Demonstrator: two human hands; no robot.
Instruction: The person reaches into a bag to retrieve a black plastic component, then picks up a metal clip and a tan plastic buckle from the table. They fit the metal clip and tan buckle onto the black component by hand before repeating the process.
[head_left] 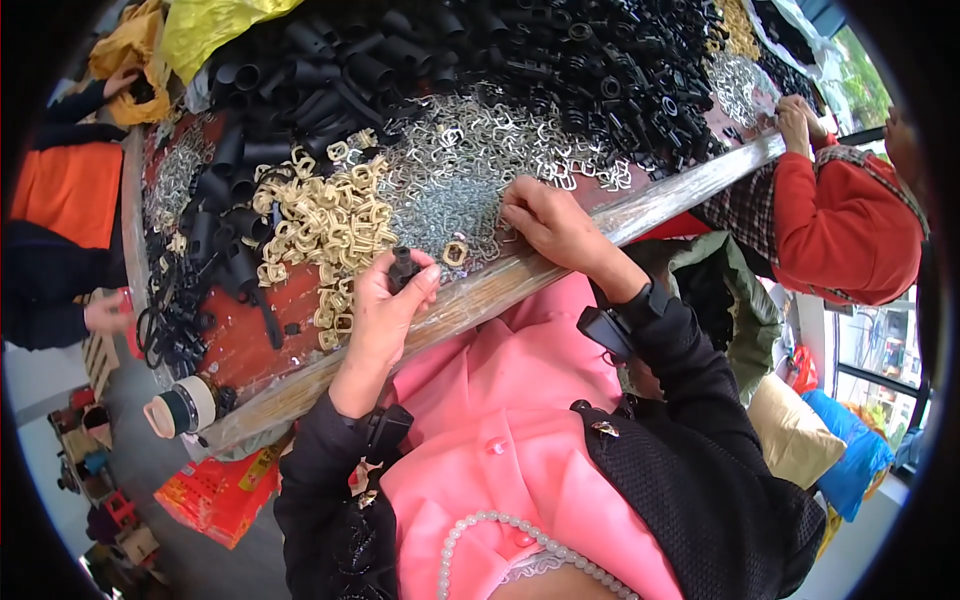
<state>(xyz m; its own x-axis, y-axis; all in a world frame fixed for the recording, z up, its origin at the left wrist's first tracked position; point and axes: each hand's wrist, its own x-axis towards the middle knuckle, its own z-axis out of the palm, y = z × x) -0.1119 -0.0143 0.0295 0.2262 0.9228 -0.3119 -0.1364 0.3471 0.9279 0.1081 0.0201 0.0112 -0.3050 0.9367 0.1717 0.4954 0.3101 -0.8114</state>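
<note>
My left hand (378, 318) is closed around a short black plastic tubular part (403, 266), held upright over the table's front edge. My right hand (548, 222) is at the near side of a heap of tiny silver metal pieces (436, 215), thumb and fingers pinched together; what lies between them is too small to make out. A single cream-coloured ring-shaped piece (455, 253) rests between my hands. Many more cream pieces (335, 212) are piled left of the silver heap. Bent silver wire clips (465, 140) spread behind it.
Black plastic tubes (310, 85) and black fittings (610, 90) cover the far table. A wrapped wooden rail (480, 300) edges the near side. Tape rolls (182, 407) sit at the left corner. A co-worker in red (850, 230) works at right; others' hands (103, 315) show at left.
</note>
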